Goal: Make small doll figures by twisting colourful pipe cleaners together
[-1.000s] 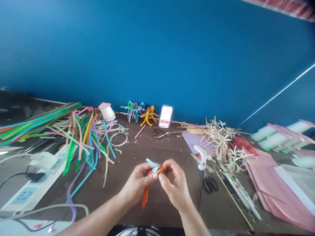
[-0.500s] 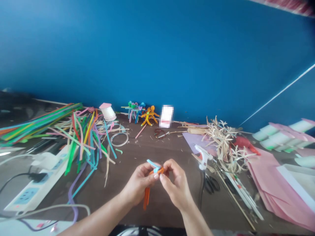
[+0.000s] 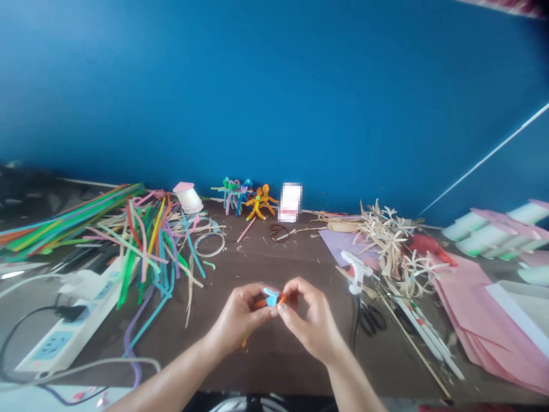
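My left hand (image 3: 240,317) pinches a small twisted piece made of blue and orange pipe cleaners (image 3: 271,297) between thumb and fingers. From the other side, my right hand (image 3: 306,315) grips its orange end with thumb and forefinger. Both hands are close together above the front middle of the brown table (image 3: 261,266). An orange tip shows below my left hand; the rest of the orange part is hidden behind the fingers. Beyond the hands, by the wall, stand little orange pipe-cleaner figures (image 3: 259,203) and a blue, green and pink group (image 3: 234,194).
On the left lie loose pipe cleaners (image 3: 148,243), a power strip (image 3: 64,337) with cords and a roll of clear tape (image 3: 209,245). At right are a glue gun (image 3: 357,272), black-handled scissors (image 3: 372,319), straw-coloured strips (image 3: 386,240) and pink paper sheets (image 3: 467,309).
The orange strands that hung below my left hand are now mostly out of sight, with just a tip showing. The blue end sticks out less. Both hands still hold the piece.
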A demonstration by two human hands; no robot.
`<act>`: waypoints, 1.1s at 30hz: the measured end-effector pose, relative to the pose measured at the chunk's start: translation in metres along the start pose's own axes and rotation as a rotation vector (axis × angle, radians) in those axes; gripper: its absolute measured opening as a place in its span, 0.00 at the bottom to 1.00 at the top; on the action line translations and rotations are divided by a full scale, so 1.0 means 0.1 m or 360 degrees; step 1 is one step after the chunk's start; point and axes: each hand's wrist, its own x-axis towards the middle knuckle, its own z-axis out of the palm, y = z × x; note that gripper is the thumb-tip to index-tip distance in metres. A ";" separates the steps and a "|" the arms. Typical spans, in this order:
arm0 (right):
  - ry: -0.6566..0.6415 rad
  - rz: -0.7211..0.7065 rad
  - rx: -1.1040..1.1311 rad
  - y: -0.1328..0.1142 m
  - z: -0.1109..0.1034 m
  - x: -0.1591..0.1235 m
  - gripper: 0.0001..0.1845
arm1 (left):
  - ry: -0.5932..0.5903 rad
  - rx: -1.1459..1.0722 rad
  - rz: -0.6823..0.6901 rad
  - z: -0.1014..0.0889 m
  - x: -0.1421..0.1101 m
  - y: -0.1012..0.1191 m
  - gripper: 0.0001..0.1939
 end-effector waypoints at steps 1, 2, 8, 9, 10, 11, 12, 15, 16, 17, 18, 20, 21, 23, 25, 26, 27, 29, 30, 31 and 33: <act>-0.0015 -0.0013 -0.0033 0.00 -0.01 0.00 0.02 | -0.0016 0.0008 -0.0011 0.00 0.00 0.02 0.13; -0.0038 -0.0026 -0.0060 0.00 -0.01 -0.01 0.02 | -0.0035 0.0011 -0.0028 0.00 -0.01 0.03 0.13; -0.0154 -0.0117 -0.0056 0.00 -0.05 -0.02 0.04 | -0.0109 0.0012 -0.0128 0.03 -0.03 0.09 0.13; -0.0157 -0.0131 -0.0056 0.00 -0.05 -0.02 0.04 | -0.0115 0.0004 -0.0129 0.03 -0.03 0.09 0.13; -0.0159 -0.0143 -0.0066 0.01 -0.05 -0.02 0.04 | -0.0121 -0.0006 -0.0130 0.03 -0.03 0.09 0.12; -0.0157 -0.0155 -0.0085 0.01 -0.06 -0.02 0.04 | -0.0127 -0.0015 -0.0128 0.03 -0.03 0.09 0.12; -0.0157 -0.0165 -0.0110 0.01 -0.07 -0.02 0.04 | -0.0138 -0.0022 -0.0131 0.03 -0.03 0.09 0.11; -0.0169 -0.0197 -0.0174 0.00 -0.09 -0.02 0.04 | -0.0173 -0.0039 -0.0139 0.04 -0.03 0.10 0.10; -0.0180 -0.0211 -0.0188 -0.01 -0.10 -0.02 0.03 | -0.0186 -0.0051 -0.0137 0.04 -0.03 0.10 0.09; -0.0193 -0.0228 -0.0200 -0.01 -0.10 -0.02 0.03 | -0.0195 -0.0064 -0.0134 0.04 -0.03 0.11 0.09; -0.0207 -0.0246 -0.0209 -0.02 -0.11 -0.02 0.04 | -0.0203 -0.0075 -0.0134 0.04 -0.03 0.11 0.09; -0.0233 -0.0279 -0.0218 -0.02 -0.12 -0.02 0.04 | -0.0219 -0.0079 -0.0139 0.03 -0.03 0.11 0.08; -0.0241 -0.0287 -0.0218 -0.01 -0.12 -0.02 0.04 | -0.0222 -0.0069 -0.0139 0.03 -0.03 0.12 0.08; -0.0232 -0.0277 -0.0213 0.01 -0.12 -0.02 0.03 | -0.0219 -0.0048 -0.0137 0.04 -0.03 0.12 0.08; -0.0200 -0.0238 -0.0207 0.03 -0.11 -0.03 0.01 | -0.0209 -0.0050 -0.0133 0.04 -0.02 0.13 0.08; -0.0179 -0.0211 -0.0202 0.04 -0.12 -0.03 0.03 | -0.0196 -0.0049 -0.0135 0.05 -0.02 0.13 0.09; -0.0159 -0.0186 -0.0194 0.05 -0.12 -0.03 0.06 | -0.0177 -0.0041 -0.0139 0.05 -0.01 0.13 0.09; -0.0128 -0.0157 -0.0180 0.04 -0.12 -0.02 0.13 | -0.0124 0.0013 -0.0140 0.06 0.00 0.13 0.10; -0.0111 -0.0157 -0.0179 0.03 -0.12 -0.02 0.15 | -0.0103 0.0062 -0.0136 0.06 0.01 0.13 0.10; -0.0101 -0.0161 -0.0188 0.02 -0.12 -0.01 0.17 | -0.0090 0.0118 -0.0127 0.06 0.01 0.12 0.10; -0.0103 -0.0176 -0.0238 -0.01 -0.10 0.02 0.16 | -0.0091 0.0243 -0.0100 0.06 0.03 0.10 0.11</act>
